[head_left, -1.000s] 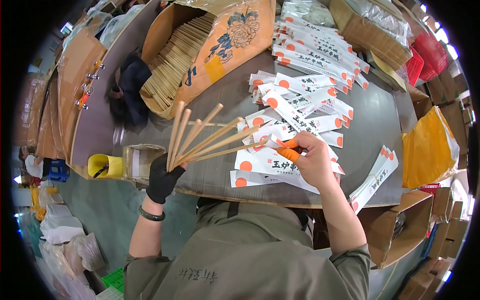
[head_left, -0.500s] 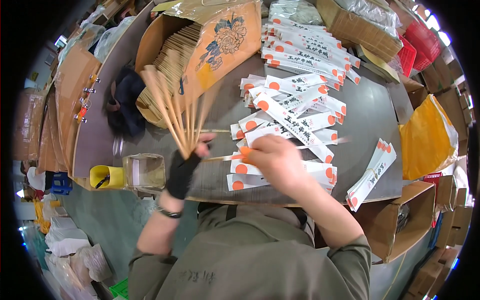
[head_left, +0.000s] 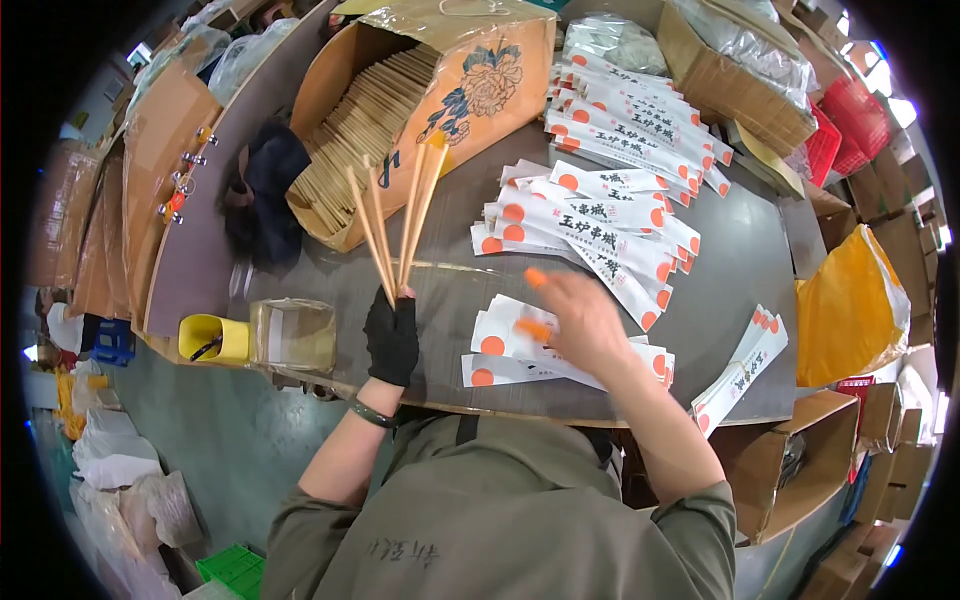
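Several slim, pale wooden sticks [head_left: 424, 213] reach up and away from your left grip [head_left: 391, 338], gathered at the base and parting into two clusters like a narrow V. Their surfaces look plain and light tan, with no marking you could read. Your left grip, in a black glove with a bare fingertip showing, is closed around their lower ends. Your right grip [head_left: 585, 320], wearing orange finger covers, has its fingers spread and holds nothing visible; whether it touches the near sleeves [head_left: 490, 345] beneath it, you cannot tell from here.

Those paper sleeves are white, with orange-red discs. Just beyond your right grip, a crisscrossed middle pile [head_left: 590, 225] shows the same discs and bold, dark brush-style characters along each length; a far pile [head_left: 640, 120] behind it matches. Right of that grip, a fanned bundle [head_left: 742, 368] with the same print lies near the table [head_left: 755, 240] edge.

Beyond your left grip, an orange-tan carton [head_left: 465, 100] with a dark blue flower print holds many more sticks. To that grip's left are a clear box [head_left: 292, 335] and a yellow cup [head_left: 222, 338].
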